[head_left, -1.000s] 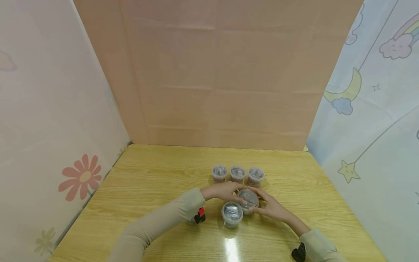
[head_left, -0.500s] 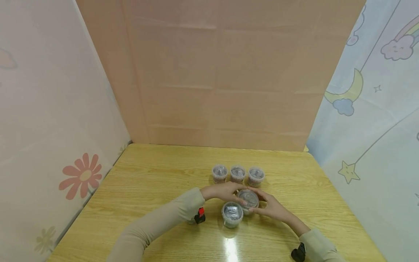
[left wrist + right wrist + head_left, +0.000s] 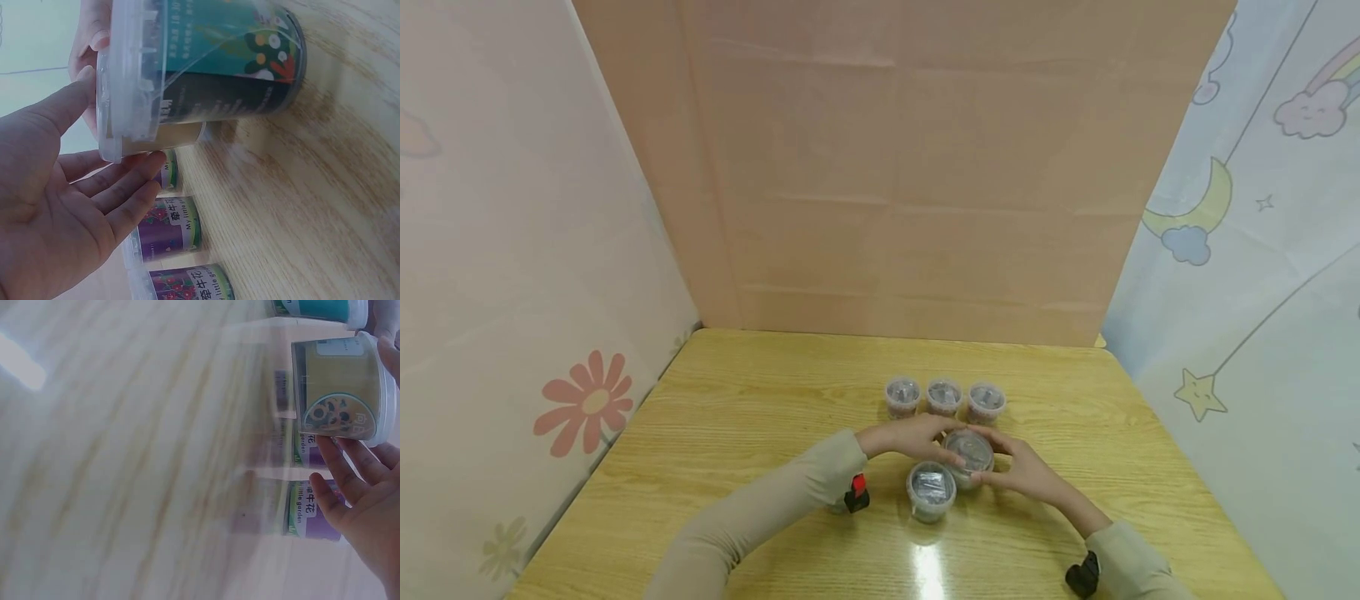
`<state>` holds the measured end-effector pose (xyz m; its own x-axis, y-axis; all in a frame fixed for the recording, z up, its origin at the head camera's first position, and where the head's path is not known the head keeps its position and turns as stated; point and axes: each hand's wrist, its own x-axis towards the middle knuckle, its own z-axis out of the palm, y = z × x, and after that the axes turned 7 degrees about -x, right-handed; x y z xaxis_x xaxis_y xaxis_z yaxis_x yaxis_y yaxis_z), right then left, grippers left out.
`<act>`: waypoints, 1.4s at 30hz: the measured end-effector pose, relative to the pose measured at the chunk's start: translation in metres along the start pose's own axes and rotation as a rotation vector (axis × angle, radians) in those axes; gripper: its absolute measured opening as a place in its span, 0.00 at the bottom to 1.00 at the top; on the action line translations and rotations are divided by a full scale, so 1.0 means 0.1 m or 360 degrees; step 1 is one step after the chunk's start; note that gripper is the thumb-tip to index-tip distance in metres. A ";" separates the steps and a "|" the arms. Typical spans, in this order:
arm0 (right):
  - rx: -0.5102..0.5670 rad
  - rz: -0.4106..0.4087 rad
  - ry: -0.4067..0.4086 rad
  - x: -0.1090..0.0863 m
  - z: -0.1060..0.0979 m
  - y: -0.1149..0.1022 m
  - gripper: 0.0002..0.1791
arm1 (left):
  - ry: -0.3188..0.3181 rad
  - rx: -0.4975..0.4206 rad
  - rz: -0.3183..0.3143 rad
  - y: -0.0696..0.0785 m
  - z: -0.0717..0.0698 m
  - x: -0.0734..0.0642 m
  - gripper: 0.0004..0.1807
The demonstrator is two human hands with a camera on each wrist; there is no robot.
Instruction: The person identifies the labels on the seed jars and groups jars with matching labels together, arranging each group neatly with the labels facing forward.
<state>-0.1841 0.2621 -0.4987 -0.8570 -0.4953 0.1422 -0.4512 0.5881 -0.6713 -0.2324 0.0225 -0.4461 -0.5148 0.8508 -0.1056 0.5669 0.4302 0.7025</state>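
Both hands hold one lidded plastic tub (image 3: 970, 450) with a tan label, from its two sides. My left hand (image 3: 913, 437) has its thumb on the lid's edge and its fingers along the far side. On the right, my right hand (image 3: 1026, 473) curves around the rim, thumb toward the near side. The right wrist view shows this tan tub (image 3: 340, 387) upright relative to the table, with fingers under its lid rim. Just in front and to the left stands a teal-labelled tub (image 3: 931, 492), which covers much of the held tub in the left wrist view.
Behind the hands, three smaller tubs stand in a row: a left one (image 3: 902, 397), a middle one (image 3: 944, 397) and a right one (image 3: 987, 403). Purple labels show on these in the wrist views. Another object (image 3: 837, 507) is mostly hidden under the left sleeve.
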 end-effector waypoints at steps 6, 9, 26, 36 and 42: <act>-0.0023 -0.0033 0.0036 0.02 -0.04 -0.03 0.38 | 0.0030 -0.0006 0.0038 -0.03 -0.03 -0.01 0.38; -0.0036 -0.0075 0.0045 0.02 -0.05 -0.05 0.38 | 0.0037 -0.0019 0.0050 -0.04 -0.04 -0.01 0.39; -0.0013 -0.0176 -0.0012 0.14 -0.22 -0.11 0.39 | 0.0048 -0.0195 0.0122 -0.07 -0.16 -0.06 0.41; 0.0088 -0.0206 -0.0058 0.19 -0.27 -0.15 0.37 | 0.0086 -0.0359 0.0207 -0.11 -0.17 -0.07 0.43; 0.0139 -0.0241 -0.0031 0.22 -0.29 -0.19 0.39 | 0.0178 -0.0385 0.0168 -0.12 -0.16 -0.08 0.43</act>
<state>-0.2021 0.2588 -0.4614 -0.7756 -0.5868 0.2328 -0.5507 0.4485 -0.7040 -0.2452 0.0062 -0.4426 -0.5362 0.8428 0.0459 0.4580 0.2448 0.8546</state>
